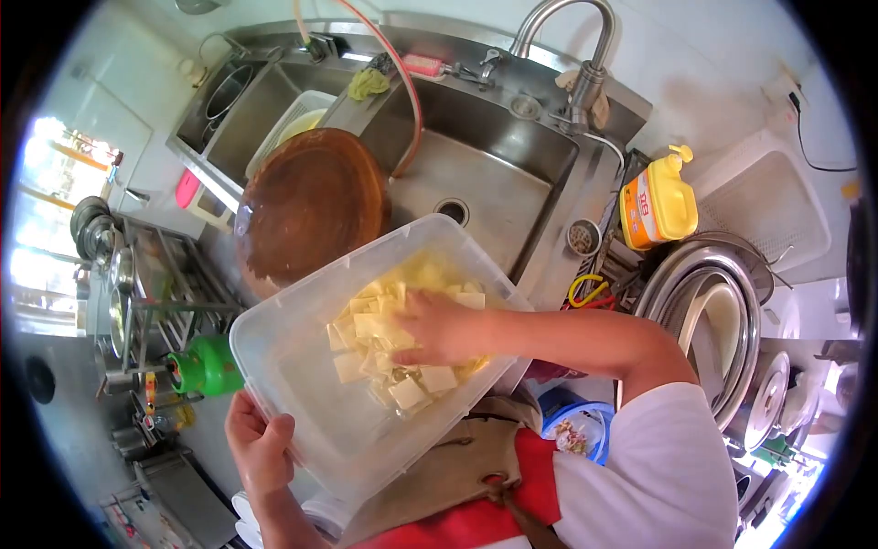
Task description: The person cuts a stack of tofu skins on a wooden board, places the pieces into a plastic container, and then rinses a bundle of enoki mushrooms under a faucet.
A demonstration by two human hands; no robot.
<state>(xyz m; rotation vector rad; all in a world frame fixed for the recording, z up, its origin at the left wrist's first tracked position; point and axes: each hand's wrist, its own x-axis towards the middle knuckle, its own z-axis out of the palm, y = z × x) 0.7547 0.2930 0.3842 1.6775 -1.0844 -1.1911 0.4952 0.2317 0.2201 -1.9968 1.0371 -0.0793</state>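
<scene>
A clear plastic tub [302, 384] is held tilted above the front edge of the sink. My left hand [262, 441] is closed on its lower left rim, with the thumb on top. Inside the tub lies a heap of pale yellow square pieces [409, 392] that look like tofu, wet and gathered toward the right side. My right hand [444, 327] reaches over the right wall and rests spread on the heap. Its thumb and fingers are apart, and the fingertips are partly hidden among the pieces.
A round brown wooden board [315, 206] leans at the left of the steel sink [476, 169]. A red hose and a tap [585, 91] stand behind. Right are a yellow detergent jug [657, 203] and stacked metal basins [745, 339]. A blue bucket [599, 407] stands below.
</scene>
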